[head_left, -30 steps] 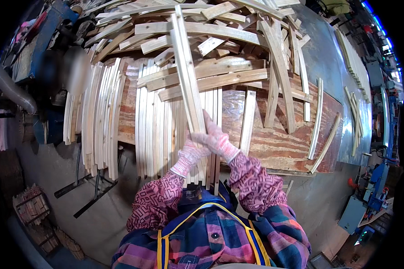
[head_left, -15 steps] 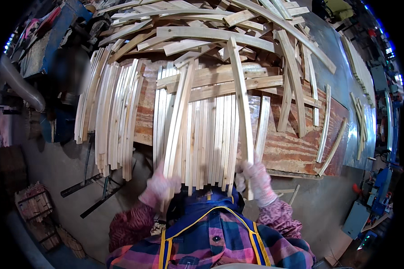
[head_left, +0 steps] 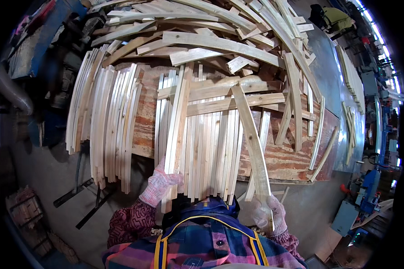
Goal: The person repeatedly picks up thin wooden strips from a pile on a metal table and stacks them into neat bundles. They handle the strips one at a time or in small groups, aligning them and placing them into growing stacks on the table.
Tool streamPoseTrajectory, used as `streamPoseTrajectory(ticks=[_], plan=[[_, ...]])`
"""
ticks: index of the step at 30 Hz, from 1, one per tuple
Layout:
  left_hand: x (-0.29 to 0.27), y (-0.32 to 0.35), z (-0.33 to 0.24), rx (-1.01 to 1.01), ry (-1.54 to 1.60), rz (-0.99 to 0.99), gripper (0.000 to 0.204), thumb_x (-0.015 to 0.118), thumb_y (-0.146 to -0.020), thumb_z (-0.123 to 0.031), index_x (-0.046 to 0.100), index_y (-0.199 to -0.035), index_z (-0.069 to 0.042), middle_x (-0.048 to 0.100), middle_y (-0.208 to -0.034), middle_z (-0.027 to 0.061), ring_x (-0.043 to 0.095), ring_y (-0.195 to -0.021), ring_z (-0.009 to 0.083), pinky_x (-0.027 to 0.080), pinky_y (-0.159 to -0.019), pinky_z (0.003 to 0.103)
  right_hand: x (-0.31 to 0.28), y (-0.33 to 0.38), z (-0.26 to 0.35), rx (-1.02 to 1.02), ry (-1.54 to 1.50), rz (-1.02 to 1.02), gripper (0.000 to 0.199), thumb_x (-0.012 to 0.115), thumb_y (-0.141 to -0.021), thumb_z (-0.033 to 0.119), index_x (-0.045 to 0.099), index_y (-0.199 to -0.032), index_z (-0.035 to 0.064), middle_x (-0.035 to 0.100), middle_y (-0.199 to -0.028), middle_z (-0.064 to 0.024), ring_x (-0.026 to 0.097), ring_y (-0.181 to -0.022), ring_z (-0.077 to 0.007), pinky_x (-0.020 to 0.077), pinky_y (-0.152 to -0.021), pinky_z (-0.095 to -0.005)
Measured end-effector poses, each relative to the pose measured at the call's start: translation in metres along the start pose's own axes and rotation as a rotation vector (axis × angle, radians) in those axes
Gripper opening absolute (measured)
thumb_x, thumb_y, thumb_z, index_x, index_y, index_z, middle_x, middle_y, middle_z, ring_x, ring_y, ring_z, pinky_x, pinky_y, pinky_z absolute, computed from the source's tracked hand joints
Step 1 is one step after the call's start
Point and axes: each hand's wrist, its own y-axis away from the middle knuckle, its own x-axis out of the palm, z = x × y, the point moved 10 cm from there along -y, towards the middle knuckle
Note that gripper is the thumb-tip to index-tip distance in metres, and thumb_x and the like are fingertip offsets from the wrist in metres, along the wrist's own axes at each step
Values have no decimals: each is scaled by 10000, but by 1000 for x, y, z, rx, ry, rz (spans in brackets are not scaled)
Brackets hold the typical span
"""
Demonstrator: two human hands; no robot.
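Note:
My left hand [head_left: 159,184], in a pinkish glove, is closed around the near end of pale wooden strips [head_left: 177,134], which lie lengthwise over the left side of a row of strips. At lower right my gloved right hand [head_left: 270,214] grips the near end of a single wooden strip [head_left: 251,130]. That strip slants away from me, its far end by two crosswise boards [head_left: 238,104]. Between my hands lies the row of narrow strips [head_left: 206,152], side by side, near ends toward my body. How many strips the left hand holds is hard to tell.
A heap of loose boards [head_left: 215,42] covers the far side of the worn wooden table [head_left: 143,119]. More strips [head_left: 114,130] stand in rows at the left, overhanging the edge. Curved strips [head_left: 318,134] lie at the right. A person [head_left: 336,20] is at far right.
My right hand has moved right and nearer to my body, drawing its strip along and tilting it. The left hand stays on its strips, and the whole view has shifted slightly.

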Motion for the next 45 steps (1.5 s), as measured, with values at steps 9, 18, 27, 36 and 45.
streamPoseTrajectory(ticks=[9, 18, 27, 36, 45], plan=[[-4, -15, -26, 14, -41, 30, 805, 786, -765, -94, 367, -1452, -73, 628, -942, 85, 635, -791, 165, 558, -697, 300, 37, -34, -20, -40, 4, 116, 348, 636, -918, 249, 501, -1129, 8, 523, -679, -127, 488, -466, -175, 431, -390, -279], [23, -64, -13, -71, 89, 135, 923, 721, -806, -27, 161, -1537, -90, 620, -905, 72, 627, -691, 169, 584, -649, 309, 59, -91, -43, 15, 181, 45, 181, 521, -973, 214, 518, -1011, 37, 504, -607, -108, 505, -412, -208, 420, -351, -320], [56, -150, -64, 81, -157, 68, 435, 739, -817, -244, 617, -1142, 17, 677, -970, 164, 663, -914, 289, 573, -794, 452, 132, -222, 66, -341, 358, -84, 261, 542, -962, 320, 561, -937, 61, 517, -580, 3, 505, -436, -88, 426, -336, -249], [89, -139, -146, 92, -66, -31, 239, 660, -728, -268, 655, -857, -68, 612, -775, 75, 602, -626, 227, 529, -582, 417, 173, -235, 152, -153, 335, 258, 304, 578, -957, 351, 515, -804, 95, 501, -543, 6, 455, -364, -98, 365, -313, -243], [9, -23, -35, 119, 46, 9, 223, 705, -802, -157, 671, -897, 42, 640, -653, 161, 644, -586, 279, 548, -549, 414, 62, -119, 19, 56, 201, 224, 295, 535, -982, 374, 554, -1012, 80, 570, -650, -74, 528, -443, -156, 397, -346, -272]])
